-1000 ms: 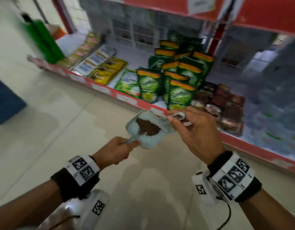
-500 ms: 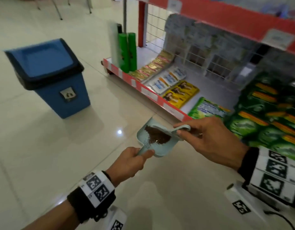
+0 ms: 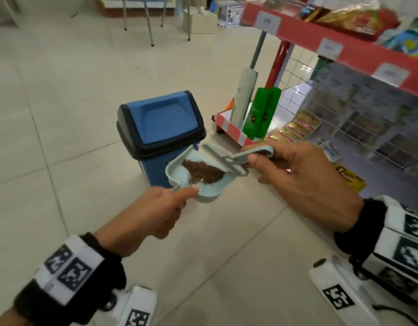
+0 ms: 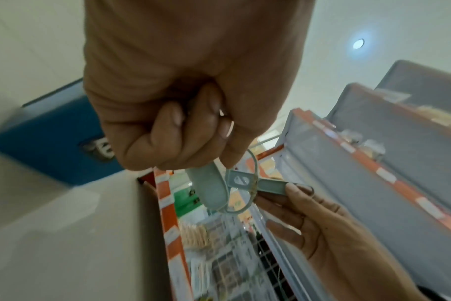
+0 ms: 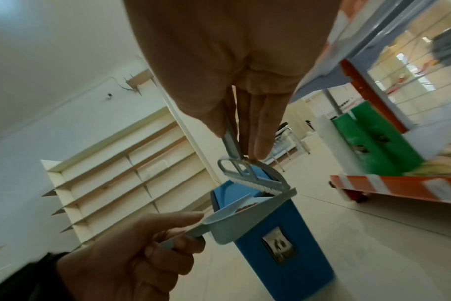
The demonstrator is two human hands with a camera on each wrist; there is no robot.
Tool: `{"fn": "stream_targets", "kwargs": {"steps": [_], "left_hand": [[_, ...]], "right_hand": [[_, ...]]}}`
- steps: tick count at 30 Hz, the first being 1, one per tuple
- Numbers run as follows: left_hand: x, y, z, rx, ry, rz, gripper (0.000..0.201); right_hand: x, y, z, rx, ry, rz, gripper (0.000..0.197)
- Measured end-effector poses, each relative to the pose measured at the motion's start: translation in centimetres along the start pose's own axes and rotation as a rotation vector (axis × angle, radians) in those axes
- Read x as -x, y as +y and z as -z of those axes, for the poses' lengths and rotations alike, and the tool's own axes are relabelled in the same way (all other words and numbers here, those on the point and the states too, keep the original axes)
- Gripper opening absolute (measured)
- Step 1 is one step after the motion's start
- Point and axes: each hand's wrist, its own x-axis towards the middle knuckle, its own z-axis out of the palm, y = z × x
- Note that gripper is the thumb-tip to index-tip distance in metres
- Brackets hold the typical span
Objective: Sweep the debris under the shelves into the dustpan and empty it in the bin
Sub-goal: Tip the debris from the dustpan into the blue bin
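Note:
My left hand [image 3: 160, 208] grips the handle of a small pale-green dustpan [image 3: 179, 177], held level above the floor. Brown debris [image 3: 203, 171] lies heaped in the pan. My right hand [image 3: 295, 175] pinches the handle of a matching small brush [image 3: 224, 158], whose head rests across the pan's right rim. A blue bin [image 3: 160, 123] with a black rim and a shut swing lid stands on the floor just beyond the pan. In the left wrist view my fingers [image 4: 173, 130] curl round the dustpan handle [image 4: 211, 189]. In the right wrist view the brush [image 5: 247, 179] sits over the dustpan [image 5: 234, 224], in front of the bin [image 5: 278, 240].
A red-edged shelf unit [image 3: 233, 130] runs along the right, with green tubes [image 3: 262, 114], packets and a wire grille. An upper shelf [image 3: 344, 50] overhangs at top right. Chair legs [image 3: 149, 27] stand at the back. Pale tiled floor [image 3: 62, 114] spreads to the left.
The view has swung left from the stocked shelf toward the bin, which now sits just beyond the dustpan. Both hands keep their hold on dustpan and brush, debris still in the pan.

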Motion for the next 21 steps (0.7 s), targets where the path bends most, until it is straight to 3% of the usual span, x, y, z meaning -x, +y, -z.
{"fn": "stream_targets", "kwargs": {"steps": [7, 16, 21], "left_hand": [[-2.9, 4.0, 7.2, 0.081, -0.023, 0.028, 0.037], [-6.0, 8.1, 10.3, 0.256, -0.072, 0.281, 0.026], [-6.3, 11.3, 9.9, 0.150, 0.052, 0.410, 0.005]], "right_hand": [[-9.9, -1.7, -3.1, 0.003, 0.009, 0.088, 0.019], [-19.4, -1.6, -3.6, 0.141, -0.279, 0.084, 0.019], [-22.0, -1.8, -3.4, 0.186, -0.417, 0.057, 0.022]]}}
